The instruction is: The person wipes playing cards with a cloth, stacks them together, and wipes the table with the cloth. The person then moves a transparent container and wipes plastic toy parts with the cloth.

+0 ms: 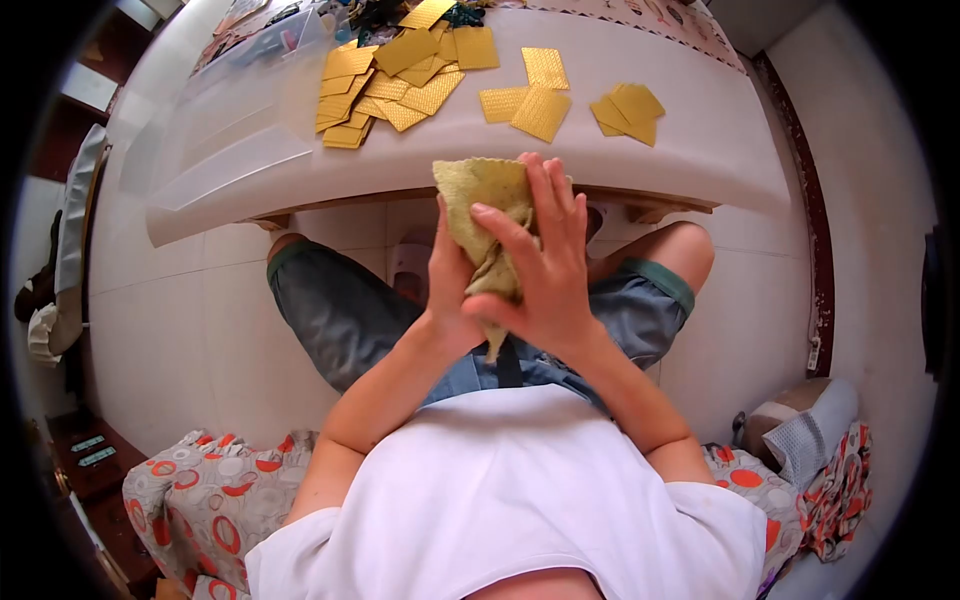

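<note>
A yellowish cloth [485, 185] with a scalloped edge is bunched between my two hands, above my lap and in front of the table edge. My left hand [450, 285] holds it from the left side, with most of its fingers hidden behind the fabric. Over the cloth's right side lies my right hand [550, 275], its fingers long and partly spread and its thumb across the lower folds. A narrow tail of cloth hangs below the hands.
Gold textured squares [400, 85] lie heaped on the white-covered table [700, 140], with smaller groups [540, 108] to the right. A clear plastic bin [240, 130] stands at the left. Patterned fabric [215, 500] covers the seat.
</note>
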A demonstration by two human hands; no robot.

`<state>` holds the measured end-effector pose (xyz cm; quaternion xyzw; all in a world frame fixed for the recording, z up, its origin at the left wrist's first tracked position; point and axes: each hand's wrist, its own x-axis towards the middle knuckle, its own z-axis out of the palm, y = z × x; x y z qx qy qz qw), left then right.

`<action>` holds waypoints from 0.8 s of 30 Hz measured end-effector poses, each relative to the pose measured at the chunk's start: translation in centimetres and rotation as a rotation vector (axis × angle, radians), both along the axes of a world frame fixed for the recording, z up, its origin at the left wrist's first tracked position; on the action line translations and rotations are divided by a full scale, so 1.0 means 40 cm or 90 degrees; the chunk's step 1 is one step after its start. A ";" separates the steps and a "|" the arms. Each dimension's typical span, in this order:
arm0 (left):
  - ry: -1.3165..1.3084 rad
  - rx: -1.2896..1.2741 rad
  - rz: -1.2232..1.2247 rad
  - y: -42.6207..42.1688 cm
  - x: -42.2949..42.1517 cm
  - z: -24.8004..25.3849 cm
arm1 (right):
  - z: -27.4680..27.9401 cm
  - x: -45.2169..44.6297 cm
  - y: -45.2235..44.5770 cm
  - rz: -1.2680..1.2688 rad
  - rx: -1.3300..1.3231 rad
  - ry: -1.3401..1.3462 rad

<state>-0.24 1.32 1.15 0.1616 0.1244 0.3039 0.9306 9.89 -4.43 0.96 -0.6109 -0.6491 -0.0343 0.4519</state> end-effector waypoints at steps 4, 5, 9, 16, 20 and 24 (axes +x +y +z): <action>-0.059 -0.042 -0.084 -0.025 0.002 -0.051 | -0.004 0.041 0.034 -0.105 0.005 -0.083; -0.121 -0.069 -0.117 -0.042 -0.001 -0.076 | 0.003 0.047 0.042 -0.114 -0.041 -0.010; 0.185 0.096 -0.105 -0.067 0.009 -0.053 | -0.011 0.100 0.093 -0.160 -0.062 0.065; 0.206 0.198 -0.124 -0.029 -0.014 -0.048 | 0.038 0.230 0.035 0.084 -0.319 0.602; 0.285 0.233 -0.089 0.006 -0.010 -0.100 | 0.046 0.162 -0.018 0.079 -0.336 0.366; 0.012 -0.074 -0.075 0.014 -0.017 -0.121 | 0.020 0.135 -0.029 -0.046 0.049 -0.050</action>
